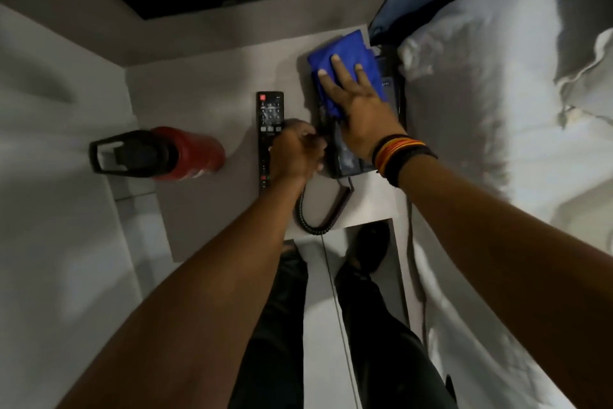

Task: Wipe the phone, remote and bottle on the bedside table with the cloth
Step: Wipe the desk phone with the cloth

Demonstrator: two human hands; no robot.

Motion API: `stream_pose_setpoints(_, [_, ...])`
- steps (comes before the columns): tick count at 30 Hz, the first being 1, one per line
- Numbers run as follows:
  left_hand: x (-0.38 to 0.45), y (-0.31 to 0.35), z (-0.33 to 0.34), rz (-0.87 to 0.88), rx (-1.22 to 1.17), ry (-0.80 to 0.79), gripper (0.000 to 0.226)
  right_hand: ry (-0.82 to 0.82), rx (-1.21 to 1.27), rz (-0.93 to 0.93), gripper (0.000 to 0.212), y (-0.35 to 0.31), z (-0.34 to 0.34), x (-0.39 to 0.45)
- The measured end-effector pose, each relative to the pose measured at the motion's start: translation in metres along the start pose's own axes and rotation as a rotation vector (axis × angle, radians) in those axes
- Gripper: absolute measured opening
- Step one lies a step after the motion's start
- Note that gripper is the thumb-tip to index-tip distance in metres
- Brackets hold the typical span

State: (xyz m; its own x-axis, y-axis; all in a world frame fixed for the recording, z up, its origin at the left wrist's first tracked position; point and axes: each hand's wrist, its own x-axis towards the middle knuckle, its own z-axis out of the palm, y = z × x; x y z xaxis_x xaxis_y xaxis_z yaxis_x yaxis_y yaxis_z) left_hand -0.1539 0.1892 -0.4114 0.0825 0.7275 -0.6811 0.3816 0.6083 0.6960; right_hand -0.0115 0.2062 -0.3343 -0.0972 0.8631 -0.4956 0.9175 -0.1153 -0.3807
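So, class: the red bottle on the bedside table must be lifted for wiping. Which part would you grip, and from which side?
Probably the red body, wrapped from the side that faces the remote. The bottle appears upright, and that side looks open. Its black lid has a loop handle, a possible second hold, but the body gives a wider, steadier grasp.

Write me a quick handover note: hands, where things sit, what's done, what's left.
Right hand: flat, pressing the blue cloth onto the desk phone.
Left hand: closed at the phone's left edge, beside the remote; exact grip unclear.
Red bottle: standing at the bedside table's left edge.
Done: phone wipe under way.
Left: rest of phone, remote, bottle.
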Motion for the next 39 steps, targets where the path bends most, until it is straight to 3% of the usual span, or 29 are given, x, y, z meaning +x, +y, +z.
stream_pose_setpoints(5, [-0.001,0.003,0.001,-0.003,0.058,0.081,0.005,0.042,-0.08,-0.047,0.091,0.006,0.015,-0.029])
stream_pose_setpoints(10, [0.006,0.006,0.0,-0.046,0.087,0.077,0.006,-0.081,-0.193,-0.03,0.096,0.022,0.084,-0.124])
stream_pose_setpoints(14, [0.005,0.004,0.001,-0.035,0.017,0.043,0.022,-0.151,0.119,0.161,0.079,0.032,0.107,-0.172])
stream_pose_setpoints(16, [0.003,0.003,0.002,-0.004,0.026,0.077,0.023,0.044,0.396,0.329,0.069,0.028,0.092,-0.178])
stream_pose_setpoints(19, [-0.012,0.004,0.005,0.108,0.127,0.182,0.006,0.312,0.729,0.529,0.057,0.025,0.043,-0.163])
stream_pose_setpoints(22, [-0.039,0.013,0.005,0.37,0.354,0.389,0.022,0.457,0.754,0.469,0.055,0.027,-0.009,-0.131])
stream_pose_setpoints(25, [-0.056,0.026,0.004,0.616,0.658,0.279,0.056,0.518,0.598,0.321,0.057,0.03,-0.043,-0.08])
stream_pose_setpoints(27, [-0.054,0.024,0.004,0.716,0.87,0.173,0.071,0.422,0.355,0.201,0.059,0.037,-0.045,-0.039])
stream_pose_setpoints(29, [-0.049,0.019,0.003,0.754,0.988,0.154,0.074,0.199,0.118,0.124,0.063,0.045,-0.03,-0.01])
stream_pose_setpoints(31, [-0.047,0.015,0.004,0.752,1.048,0.174,0.076,0.094,-0.022,0.106,0.068,0.051,-0.007,-0.005])
stream_pose_setpoints(35, [-0.047,0.014,0.009,0.71,1.121,0.213,0.082,0.11,-0.059,0.134,0.069,0.047,0.032,-0.065])
stream_pose_setpoints(39, [-0.048,0.013,0.011,0.701,1.113,0.214,0.086,0.0,0.114,0.237,0.071,0.039,0.055,-0.124])
